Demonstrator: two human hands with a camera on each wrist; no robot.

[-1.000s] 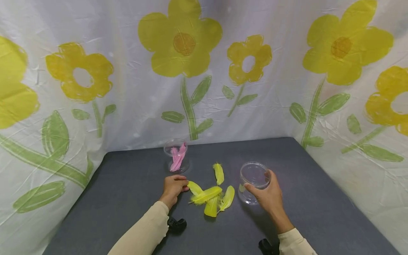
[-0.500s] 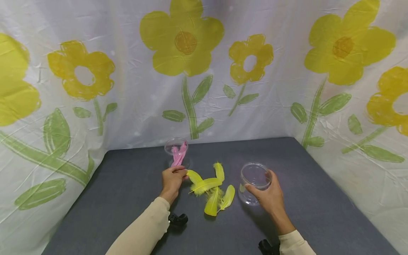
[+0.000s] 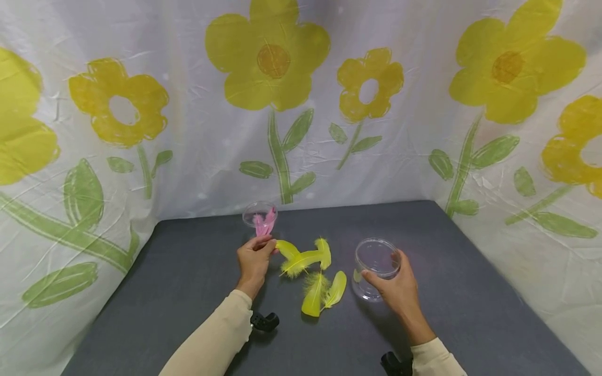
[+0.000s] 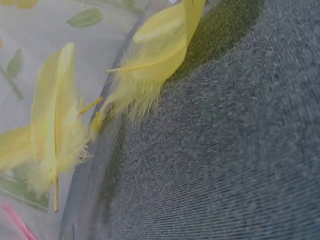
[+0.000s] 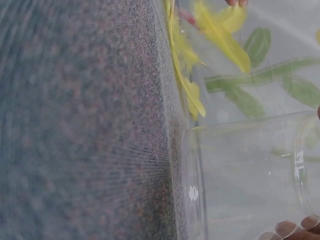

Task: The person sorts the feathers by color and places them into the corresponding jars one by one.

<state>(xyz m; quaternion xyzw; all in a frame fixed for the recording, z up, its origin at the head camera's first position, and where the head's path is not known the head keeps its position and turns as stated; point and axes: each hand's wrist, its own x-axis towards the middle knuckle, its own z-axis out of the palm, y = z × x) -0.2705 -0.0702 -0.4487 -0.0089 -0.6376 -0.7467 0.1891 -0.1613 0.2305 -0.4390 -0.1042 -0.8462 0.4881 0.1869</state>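
Observation:
My left hand (image 3: 253, 263) pinches the end of a yellow feather (image 3: 287, 249) between thumb and fingers. Across it lies a second yellow feather (image 3: 299, 262), which looks raised off the table along with it; the left wrist view shows the crossed pair, with the front feather (image 4: 54, 117) upright. My right hand (image 3: 397, 292) grips a clear round jar (image 3: 369, 290) standing on the table, thumb on the near side and fingers around the far side. In the right wrist view the jar's clear wall (image 5: 250, 175) fills the lower right, with fingertips (image 5: 287, 229) against it.
Behind the left hand stands another clear jar (image 3: 249, 215) holding pink feathers (image 3: 265, 223). Between the hands lie more yellow feathers (image 3: 312, 300), one farther back (image 3: 324, 254). The dark grey table (image 3: 197, 282) ends at a flower-printed curtain (image 3: 197, 172).
My left hand has moved away from me, toward the pink-feather jar, carrying the yellow feather. The crossing feather has shifted the same way, off the pile. My right hand and its jar have stayed put.

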